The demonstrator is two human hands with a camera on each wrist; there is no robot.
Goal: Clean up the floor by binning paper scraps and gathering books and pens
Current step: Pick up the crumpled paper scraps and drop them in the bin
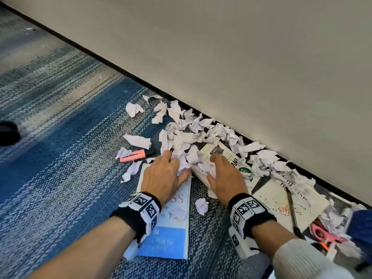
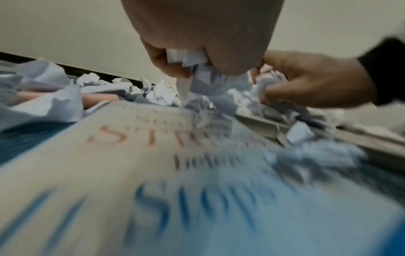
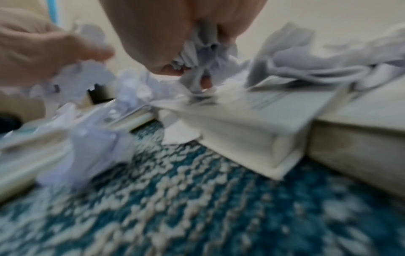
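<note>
Two hands, the left hand (image 1: 163, 174) and the right hand (image 1: 225, 176), each curl tight round a bunch of paper scraps (image 1: 193, 133) piled by the wall (image 1: 241, 57). Next, I think, they lift them to a bin, unseen. Books (image 1: 171, 234) and a pink pen (image 1: 133, 155) lie on the blue carpet (image 1: 60, 158).

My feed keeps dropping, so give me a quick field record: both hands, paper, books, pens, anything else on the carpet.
left hand: grips crumpled scraps, over the blue-and-white book
right hand: grips scraps, over the thick white book
paper scraps: heap along the wall base, some on books
third book: right, partly under scraps
pink highlighter: on carpet, left of the heap
pink scissors: far right
bin: not visible
</note>
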